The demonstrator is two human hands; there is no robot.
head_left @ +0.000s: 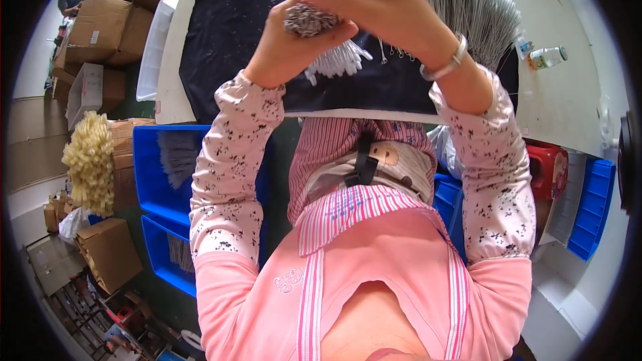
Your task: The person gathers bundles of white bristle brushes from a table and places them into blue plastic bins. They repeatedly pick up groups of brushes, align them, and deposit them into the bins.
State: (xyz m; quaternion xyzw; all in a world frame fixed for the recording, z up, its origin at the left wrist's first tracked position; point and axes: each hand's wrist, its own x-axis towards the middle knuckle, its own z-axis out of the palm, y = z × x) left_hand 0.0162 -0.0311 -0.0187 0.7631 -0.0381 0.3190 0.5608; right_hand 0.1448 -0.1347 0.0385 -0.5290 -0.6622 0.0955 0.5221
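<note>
From where I stand, the person works over a black cloth (224, 47) spread on a pale table (568, 17) across the top of the frame; at upper centre the left hand (284, 43) is curled round a bundle (310, 20) of thin grey strands, its blunt end facing up towards the wearer; the fingers look closed about it, with the thumb side lying along its right edge. The right hand (378, 0) comes in from the upper right, a pale bangle (461, 55) on the wrist; its fingers are bent and reach across above the bundle, partly blurred, so I cannot tell whether they grip strands or only steady them. Just below the hands a cluster of white tips (341, 60) fans out over the cloth; whether it belongs to the same bundle is hidden from me.

The step in hand, as I judge it, is gathering and evening up the handful; the next move calls for a snug left grip, so nothing slips out, and a light right touch to bring stray ends level.

At the upper right lies a large heap of grey wires (471, 10), bowed and loosely fanned; small looped ends (394, 52) show on the cloth between heap and hands; a clear glass jar (548, 57) sits further right, well apart from the work.
</note>
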